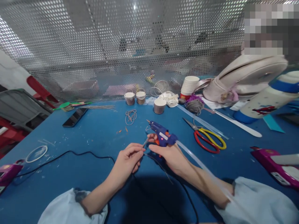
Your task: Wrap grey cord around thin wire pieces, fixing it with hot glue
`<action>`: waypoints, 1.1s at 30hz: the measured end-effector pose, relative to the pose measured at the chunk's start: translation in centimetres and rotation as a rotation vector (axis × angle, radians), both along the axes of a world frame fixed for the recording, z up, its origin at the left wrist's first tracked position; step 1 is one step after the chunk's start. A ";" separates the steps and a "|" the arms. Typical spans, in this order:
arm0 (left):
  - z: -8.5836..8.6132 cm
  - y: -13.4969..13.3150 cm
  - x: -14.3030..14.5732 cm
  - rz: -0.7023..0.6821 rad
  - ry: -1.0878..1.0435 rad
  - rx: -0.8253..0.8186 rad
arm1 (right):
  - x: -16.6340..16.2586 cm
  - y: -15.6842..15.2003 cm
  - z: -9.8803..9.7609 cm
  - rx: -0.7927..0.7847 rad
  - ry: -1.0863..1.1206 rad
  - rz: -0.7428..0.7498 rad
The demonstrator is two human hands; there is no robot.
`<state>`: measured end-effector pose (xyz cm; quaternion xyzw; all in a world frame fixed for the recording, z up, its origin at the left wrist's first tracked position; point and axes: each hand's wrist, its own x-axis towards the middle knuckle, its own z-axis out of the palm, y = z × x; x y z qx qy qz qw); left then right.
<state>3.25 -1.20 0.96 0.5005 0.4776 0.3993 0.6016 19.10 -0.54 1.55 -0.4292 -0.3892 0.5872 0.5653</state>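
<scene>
My left hand point(128, 159) is closed in a pinch on a small, thin grey piece point(145, 142), perhaps wrapped with cord; its exact kind is too small to make out. Close beside it, my right hand point(169, 155) is wrapped around a blue hot glue gun point(162, 133) with an orange trigger, its nozzle pointing up and to the left. A long clear glue stick point(196, 160) sticks out of the gun's back and runs over my right forearm. My right fingertips are near the grey piece; whether they touch it is unclear. A thin grey strand hangs below the hands.
Scissors point(209, 137) with red and yellow handles lie to the right. Behind are paper cups point(160, 106), a grey cord bundle point(130, 117) and grey yarn point(195, 106). A phone point(74, 117) lies left. A black cable point(86, 152) crosses the table; a bottle point(266, 99) stands at right.
</scene>
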 end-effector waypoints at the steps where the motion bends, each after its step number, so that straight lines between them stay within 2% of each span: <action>1: 0.1 -0.1 0.1 -0.006 0.003 -0.002 | -0.5 -0.2 0.1 -0.009 0.026 0.012; 4: 0.2 -0.3 0.1 -0.007 0.026 0.001 | -1.0 -0.5 0.5 -0.062 -0.049 -0.011; 7: 0.2 -0.2 0.0 0.017 0.033 0.022 | -0.8 -0.6 0.3 -0.050 -0.148 -0.023; 13: -0.3 0.3 -0.1 0.108 -0.071 0.014 | 0.0 -0.5 -1.2 -0.082 -0.039 -0.043; 18: -0.4 0.7 -0.1 0.102 -0.132 -0.031 | 0.3 -0.3 -1.4 -0.097 0.015 -0.040; 21: -0.2 0.8 -0.3 0.102 -0.177 -0.078 | 0.5 -0.1 -1.5 -0.110 0.028 -0.100; 27: 0.4 0.8 -0.5 0.052 -0.345 -0.207 | 0.5 0.3 -2.1 -0.136 0.020 -0.118; 33: 1.0 0.7 -0.6 -0.100 -0.563 -0.273 | -0.1 0.0 -2.5 -0.165 0.007 -0.063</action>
